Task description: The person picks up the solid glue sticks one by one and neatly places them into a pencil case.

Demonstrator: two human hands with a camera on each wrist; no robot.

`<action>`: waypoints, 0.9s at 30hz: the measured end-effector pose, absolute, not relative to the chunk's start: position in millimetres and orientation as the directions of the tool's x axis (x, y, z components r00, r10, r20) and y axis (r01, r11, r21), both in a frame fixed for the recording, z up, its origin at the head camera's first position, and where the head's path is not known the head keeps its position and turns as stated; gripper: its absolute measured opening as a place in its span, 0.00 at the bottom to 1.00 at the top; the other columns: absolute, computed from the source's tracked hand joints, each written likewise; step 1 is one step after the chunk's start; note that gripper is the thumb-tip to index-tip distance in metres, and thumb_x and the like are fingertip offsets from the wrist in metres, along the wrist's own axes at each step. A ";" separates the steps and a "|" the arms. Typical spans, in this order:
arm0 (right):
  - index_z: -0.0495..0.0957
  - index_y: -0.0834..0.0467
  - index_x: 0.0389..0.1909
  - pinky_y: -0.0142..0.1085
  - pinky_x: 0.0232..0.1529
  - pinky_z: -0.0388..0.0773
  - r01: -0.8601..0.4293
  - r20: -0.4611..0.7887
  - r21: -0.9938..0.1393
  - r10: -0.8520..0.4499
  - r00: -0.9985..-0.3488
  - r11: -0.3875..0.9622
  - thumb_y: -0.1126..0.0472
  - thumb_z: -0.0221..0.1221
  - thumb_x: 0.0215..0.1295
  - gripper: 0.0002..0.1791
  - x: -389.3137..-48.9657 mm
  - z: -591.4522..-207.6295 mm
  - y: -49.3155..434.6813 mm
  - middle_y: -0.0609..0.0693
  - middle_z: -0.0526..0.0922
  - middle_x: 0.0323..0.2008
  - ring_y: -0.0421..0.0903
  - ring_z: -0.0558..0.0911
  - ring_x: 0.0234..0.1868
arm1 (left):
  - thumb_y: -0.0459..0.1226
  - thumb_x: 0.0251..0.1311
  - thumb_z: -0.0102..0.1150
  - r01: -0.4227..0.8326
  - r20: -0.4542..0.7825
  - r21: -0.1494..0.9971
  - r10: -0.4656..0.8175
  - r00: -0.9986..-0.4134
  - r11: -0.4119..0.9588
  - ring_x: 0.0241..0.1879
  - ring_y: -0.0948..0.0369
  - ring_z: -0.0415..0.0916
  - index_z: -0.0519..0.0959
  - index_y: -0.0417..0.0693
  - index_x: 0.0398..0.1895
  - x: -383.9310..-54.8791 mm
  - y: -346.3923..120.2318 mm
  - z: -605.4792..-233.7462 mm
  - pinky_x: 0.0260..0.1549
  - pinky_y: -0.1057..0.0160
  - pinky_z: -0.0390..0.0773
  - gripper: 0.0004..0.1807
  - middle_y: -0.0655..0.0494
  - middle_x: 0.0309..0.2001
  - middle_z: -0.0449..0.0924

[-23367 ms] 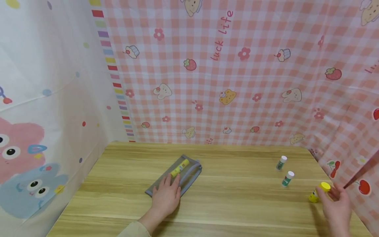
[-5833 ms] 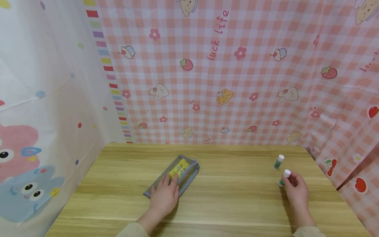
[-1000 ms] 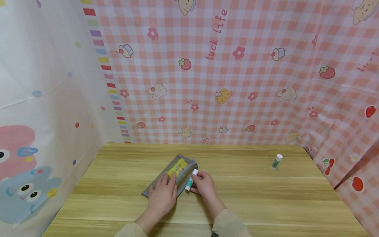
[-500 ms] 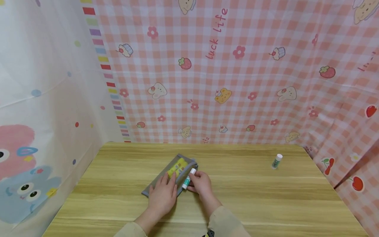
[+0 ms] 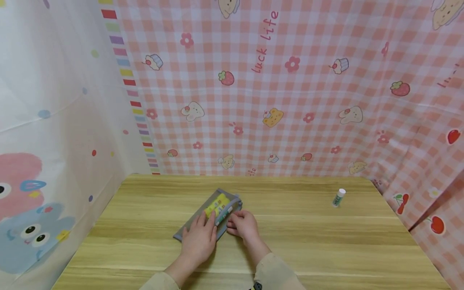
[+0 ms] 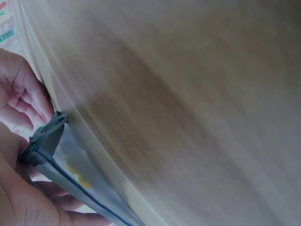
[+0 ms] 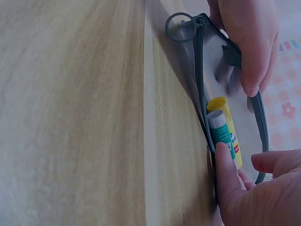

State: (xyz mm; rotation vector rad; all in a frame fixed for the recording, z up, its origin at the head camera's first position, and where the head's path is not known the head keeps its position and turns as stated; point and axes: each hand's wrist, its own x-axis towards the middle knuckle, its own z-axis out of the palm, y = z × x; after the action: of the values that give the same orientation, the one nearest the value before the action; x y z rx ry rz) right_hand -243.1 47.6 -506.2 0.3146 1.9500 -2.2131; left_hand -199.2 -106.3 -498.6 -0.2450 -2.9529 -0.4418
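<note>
A grey mesh pencil case (image 5: 197,221) lies aslant on the wooden table, its zip apart. Two yellow glue sticks (image 5: 216,205) show through the mesh. My left hand (image 5: 199,239) lies over the near end and holds the upper rim up; in the right wrist view its thumb and fingers are at that rim (image 7: 261,120). A green glue stick with a pale cap (image 7: 222,127) is inside the opening beside a yellow one. Fingers of my right hand (image 5: 245,226) reach in at the mouth; one fingertip (image 7: 222,148) touches the green stick, whose lower end is hidden.
Another green glue stick with a white cap (image 5: 338,198) stands at the back right of the table (image 5: 308,249). A pink checked curtain (image 5: 272,88) hangs behind, and a white patterned one (image 5: 65,121) on the left.
The yellow stick once at the right is now in the pencil case. My right hand has brought one green stick leftward and slipped it in, its fingers loosening. My left hand stays on the case.
</note>
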 end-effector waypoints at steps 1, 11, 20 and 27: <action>0.66 0.79 0.58 0.42 0.37 0.85 0.268 -0.271 -0.955 0.005 -0.963 -0.130 0.69 0.52 0.72 0.20 -242.7 -506.1 48.1 0.68 0.82 0.40 0.49 0.85 0.35 | 0.45 0.72 0.48 0.185 0.170 0.277 0.141 -0.975 0.943 0.64 0.39 0.66 0.70 0.49 0.70 -199.0 -106.0 -498.4 0.52 0.24 0.64 0.26 0.37 0.67 0.67; 0.65 0.79 0.58 0.41 0.36 0.85 0.246 -0.248 -0.954 -0.007 -0.969 -0.173 0.71 0.51 0.71 0.19 -238.8 -507.9 56.3 0.69 0.81 0.41 0.48 0.85 0.34 | 0.45 0.72 0.48 0.185 0.173 0.276 0.141 -0.975 0.943 0.64 0.40 0.67 0.70 0.50 0.71 -198.8 -105.4 -498.6 0.51 0.24 0.64 0.26 0.38 0.67 0.67; 0.66 0.79 0.57 0.41 0.35 0.85 0.224 -0.228 -0.955 0.000 -0.974 -0.196 0.71 0.53 0.69 0.19 -235.1 -506.8 66.8 0.63 0.82 0.38 0.42 0.83 0.29 | 0.46 0.72 0.47 0.174 0.169 0.272 0.131 -0.977 0.946 0.64 0.40 0.66 0.69 0.50 0.71 -198.8 -105.8 -499.4 0.52 0.25 0.64 0.26 0.38 0.68 0.67; 0.66 0.78 0.58 0.40 0.35 0.85 0.226 -0.234 -0.955 0.019 -0.972 -0.194 0.70 0.55 0.68 0.21 -230.2 -506.4 78.7 0.65 0.82 0.42 0.42 0.83 0.30 | 0.46 0.72 0.47 0.179 0.175 0.269 0.135 -0.975 0.946 0.64 0.39 0.66 0.69 0.50 0.71 -198.7 -106.2 -500.0 0.52 0.24 0.64 0.26 0.38 0.68 0.67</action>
State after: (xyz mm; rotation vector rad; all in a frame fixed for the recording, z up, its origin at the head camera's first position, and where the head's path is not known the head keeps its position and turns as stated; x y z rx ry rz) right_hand -230.2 78.7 -506.4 0.2922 1.9025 -2.3094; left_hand -198.7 -106.2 -500.0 -0.2387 -2.9457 -0.4288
